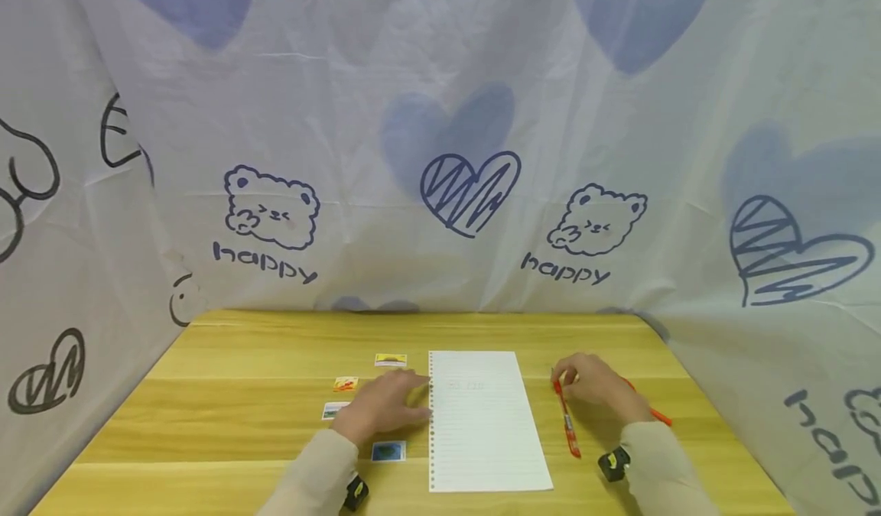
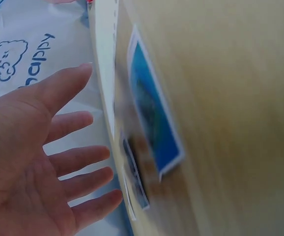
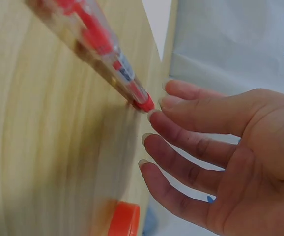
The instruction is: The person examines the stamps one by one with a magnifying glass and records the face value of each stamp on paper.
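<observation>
A lined loose-leaf sheet (image 1: 485, 432) with punched holes down its left edge lies in the middle of the table, with faint writing near its top. My left hand (image 1: 388, 405) has its fingers spread by the sheet's left edge; in the left wrist view this hand (image 2: 39, 157) holds nothing. My right hand (image 1: 595, 382) is at the upper end of a clear-barrelled red pen (image 1: 568, 424) on the table. In the right wrist view, loosely bent fingers (image 3: 181, 162) come right up to the pen's red end (image 3: 143, 102); whether they touch it is unclear.
Several small picture stamps lie left of the sheet: a blue one (image 1: 388, 451), a yellow one (image 1: 391, 360), a red-orange one (image 1: 346, 384) and one partly behind the left hand (image 1: 335, 410). An orange-red stick-like item (image 1: 661, 417) lies beyond the right wrist. A printed cloth (image 1: 372, 218) hangs behind the table.
</observation>
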